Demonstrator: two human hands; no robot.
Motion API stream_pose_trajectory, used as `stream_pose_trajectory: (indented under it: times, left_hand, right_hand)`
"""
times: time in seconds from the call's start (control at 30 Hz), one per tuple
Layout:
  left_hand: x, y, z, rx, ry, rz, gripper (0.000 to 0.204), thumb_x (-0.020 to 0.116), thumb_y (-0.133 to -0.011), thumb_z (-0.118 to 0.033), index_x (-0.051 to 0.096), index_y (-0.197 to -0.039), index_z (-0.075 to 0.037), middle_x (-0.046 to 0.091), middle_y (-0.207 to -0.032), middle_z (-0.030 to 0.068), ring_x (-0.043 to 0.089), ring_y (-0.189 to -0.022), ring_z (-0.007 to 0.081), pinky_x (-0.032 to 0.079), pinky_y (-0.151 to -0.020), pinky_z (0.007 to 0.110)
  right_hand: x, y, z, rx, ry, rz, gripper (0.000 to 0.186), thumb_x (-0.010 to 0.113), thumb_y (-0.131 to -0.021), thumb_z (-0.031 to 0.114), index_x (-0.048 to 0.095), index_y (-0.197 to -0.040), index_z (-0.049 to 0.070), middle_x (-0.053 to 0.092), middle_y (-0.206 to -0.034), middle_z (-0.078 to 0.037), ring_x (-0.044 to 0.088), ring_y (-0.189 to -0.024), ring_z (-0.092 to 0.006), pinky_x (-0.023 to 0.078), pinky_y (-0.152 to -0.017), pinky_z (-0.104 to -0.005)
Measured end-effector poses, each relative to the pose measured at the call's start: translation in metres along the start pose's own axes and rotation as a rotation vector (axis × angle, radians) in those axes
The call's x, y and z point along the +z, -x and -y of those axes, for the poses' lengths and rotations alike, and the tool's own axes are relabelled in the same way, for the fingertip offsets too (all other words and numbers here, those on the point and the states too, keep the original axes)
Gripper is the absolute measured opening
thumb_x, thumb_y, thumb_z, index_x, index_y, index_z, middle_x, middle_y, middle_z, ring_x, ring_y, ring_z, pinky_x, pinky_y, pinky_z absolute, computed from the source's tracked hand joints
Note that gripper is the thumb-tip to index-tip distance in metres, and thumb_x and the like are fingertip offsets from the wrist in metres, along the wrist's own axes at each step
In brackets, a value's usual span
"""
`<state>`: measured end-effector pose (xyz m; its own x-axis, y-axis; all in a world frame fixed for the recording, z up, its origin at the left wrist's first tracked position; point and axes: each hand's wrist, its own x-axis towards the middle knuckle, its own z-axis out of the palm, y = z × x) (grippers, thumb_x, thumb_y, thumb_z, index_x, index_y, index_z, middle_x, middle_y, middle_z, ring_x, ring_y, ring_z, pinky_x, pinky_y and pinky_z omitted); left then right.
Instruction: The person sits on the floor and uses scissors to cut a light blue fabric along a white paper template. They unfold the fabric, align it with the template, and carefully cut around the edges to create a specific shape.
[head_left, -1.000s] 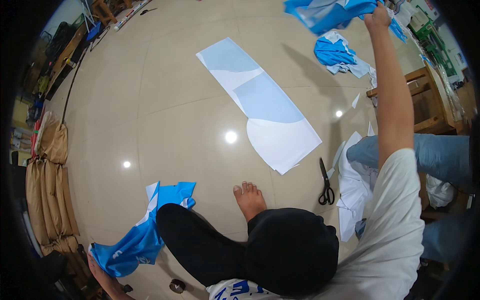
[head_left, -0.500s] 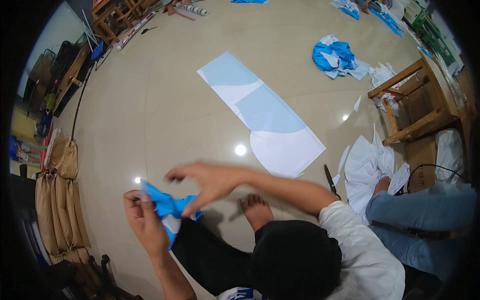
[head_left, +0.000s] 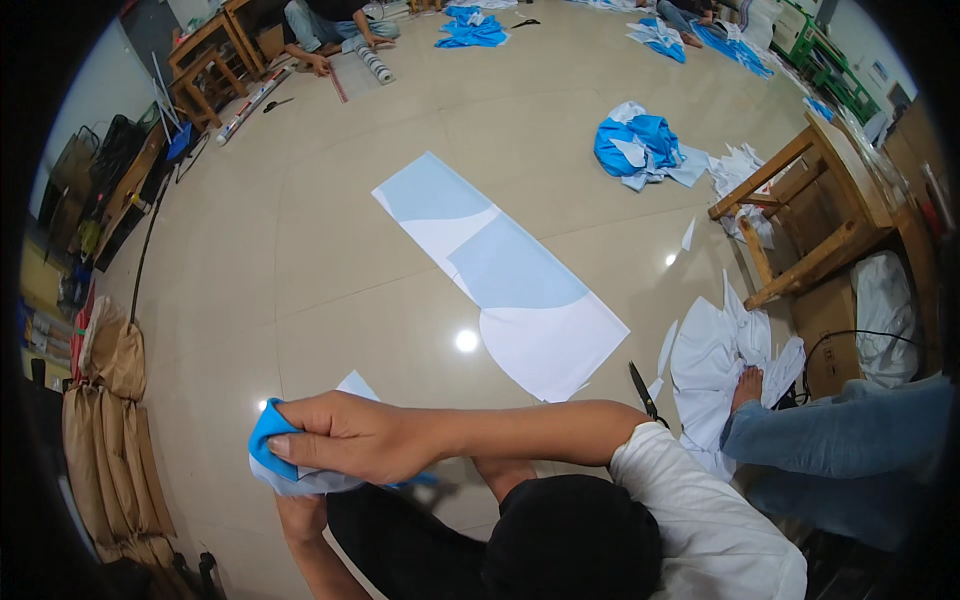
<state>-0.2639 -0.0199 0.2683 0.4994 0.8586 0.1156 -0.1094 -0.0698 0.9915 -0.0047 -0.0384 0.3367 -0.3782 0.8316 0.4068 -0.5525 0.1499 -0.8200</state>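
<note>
My right hand [head_left: 355,437] reaches across to the left, its thumb and fingers closed on a folded piece of blue and white cloth [head_left: 268,430]. Directly below the cloth is my left hand [head_left: 300,512]; its wrist shows, but the fingers are hidden. A pale corner of cloth [head_left: 358,384] sticks up behind my right hand. On the floor ahead lies a long flat piece of white and pale blue fabric [head_left: 520,260]. Black-handled scissors [head_left: 645,388] lie to the right, near my right elbow.
Crumpled white cloth [head_left: 715,350] lies at the right beside a person's jeans-clad leg [head_left: 830,430]. Beyond are a wooden stool [head_left: 850,235] and a blue and white cloth heap [head_left: 640,145]. Brown wrapped bundles [head_left: 105,450] line the left. Another person [head_left: 335,30] sits at the back.
My right hand has come over to the left and gripped the cloth, which now covers my left fingers. The view has tilted up, showing more of the back.
</note>
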Motion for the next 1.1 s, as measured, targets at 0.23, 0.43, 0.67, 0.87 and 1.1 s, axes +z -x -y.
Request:
stream_pose_trajectory:
  times: [0.23,0.43,0.67,0.87,1.1]
  left_hand:
    - [0.012,-0.015,-0.022,0.138,0.016,-0.21,0.048,0.071,-0.103,-0.022,0.056,-0.142,0.002,0.067,-0.131,0.0103,0.065,-0.119,0.0182,0.05,-0.104,0.033]
    - [0.051,-0.019,-0.068,0.217,-0.407,-0.111,0.021,0.066,-0.105,-0.02,0.055,-0.1,-0.003,0.064,-0.098,0.0034,0.054,-0.084,0.0071,0.042,-0.075,0.025]
    - [0.064,-0.023,-0.054,-0.131,-0.594,0.101,0.041,0.076,-0.093,-0.011,0.065,-0.13,0.002,0.07,-0.113,0.0123,0.063,-0.11,0.0192,0.05,-0.093,0.036]
    - [0.002,-0.033,0.038,-0.188,-0.731,-0.045,0.012,0.072,-0.098,-0.001,0.075,-0.109,0.002,0.073,-0.096,0.0043,0.064,-0.093,0.0134,0.052,-0.085,0.032]
    - [-0.255,-0.025,0.057,-0.052,-0.992,-0.399,0.022,0.067,-0.1,0.0,0.075,-0.121,0.0,0.073,-0.1,0.001,0.062,-0.089,0.0095,0.051,-0.08,0.027]
  right_hand:
    - [-0.008,0.007,0.016,0.062,0.121,-0.111,0.038,0.079,-0.099,0.033,0.068,-0.114,0.0,0.071,-0.1,-0.004,0.06,-0.091,-0.0112,0.05,-0.079,-0.0318]
    - [-0.001,0.012,0.043,0.129,0.457,-0.152,0.032,0.082,-0.097,0.03,0.071,-0.105,0.0,0.073,-0.088,-0.007,0.065,-0.081,-0.0136,0.051,-0.072,-0.0329]
    - [0.004,0.019,0.095,-0.006,0.352,-0.056,0.019,0.076,-0.103,0.02,0.071,-0.104,0.002,0.074,-0.091,-0.005,0.067,-0.082,-0.0135,0.051,-0.075,-0.03]
    - [-0.007,0.017,0.152,-0.227,0.297,-0.219,0.019,0.073,-0.103,0.015,0.072,-0.118,0.003,0.073,-0.096,-0.004,0.068,-0.089,-0.0124,0.054,-0.08,-0.0308]
    - [-0.139,-0.05,0.168,0.113,0.904,-0.4,0.039,0.078,-0.102,0.013,0.067,-0.137,0.001,0.073,-0.096,-0.001,0.068,-0.087,-0.0104,0.055,-0.076,-0.0248]
